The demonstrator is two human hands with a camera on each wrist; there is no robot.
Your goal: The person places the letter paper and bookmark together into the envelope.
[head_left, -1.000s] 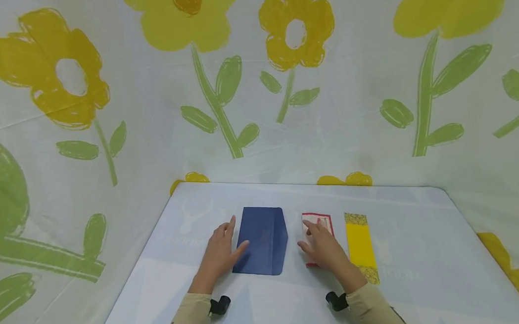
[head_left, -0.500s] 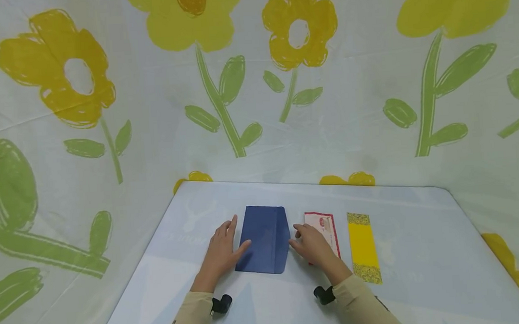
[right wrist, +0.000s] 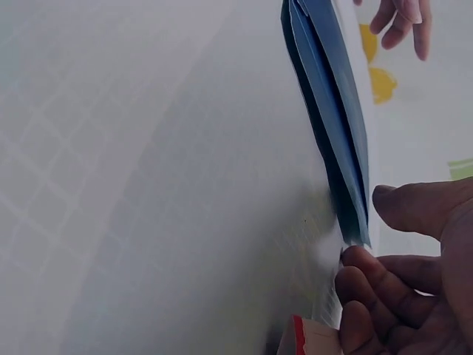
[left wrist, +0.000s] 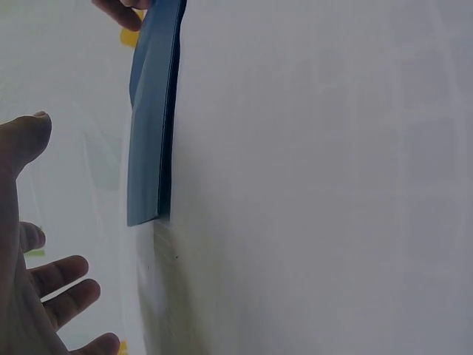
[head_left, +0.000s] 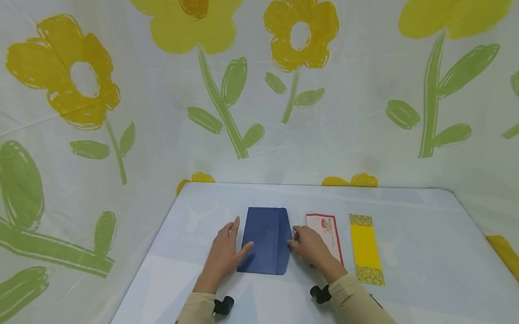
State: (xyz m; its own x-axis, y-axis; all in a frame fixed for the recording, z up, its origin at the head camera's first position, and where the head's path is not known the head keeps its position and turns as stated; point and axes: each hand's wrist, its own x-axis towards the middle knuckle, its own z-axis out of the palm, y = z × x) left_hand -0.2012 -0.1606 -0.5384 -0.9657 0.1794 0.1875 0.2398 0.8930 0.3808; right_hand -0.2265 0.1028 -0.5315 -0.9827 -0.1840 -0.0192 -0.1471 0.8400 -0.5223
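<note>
A dark blue envelope [head_left: 260, 238] lies flat, its flap [head_left: 284, 240] on the right side and slightly raised in the right wrist view. My left hand [head_left: 222, 253] is at its left side, fingers spread and thumb over the envelope in the head view. The left wrist view shows that thumb [left wrist: 29, 140] apart from the paper. My right hand [head_left: 310, 247] is at the flap's edge, fingers half curled. In the right wrist view its fingertips [right wrist: 358, 259] are right at the flap's end, with the thumb [right wrist: 406, 208] a small gap away. Neither hand grips anything.
Right of the envelope lies a white card with a red border [head_left: 328, 227], partly hidden by my right hand. Farther right is a yellow strip with speckled gold ends [head_left: 366, 249]. The pale table [head_left: 415, 231] backs onto a flower-printed cloth [head_left: 351, 126].
My right hand has moved left, from over the red-bordered card to the envelope's flap edge, and its fingers have curled more. The left hand has hardly moved.
</note>
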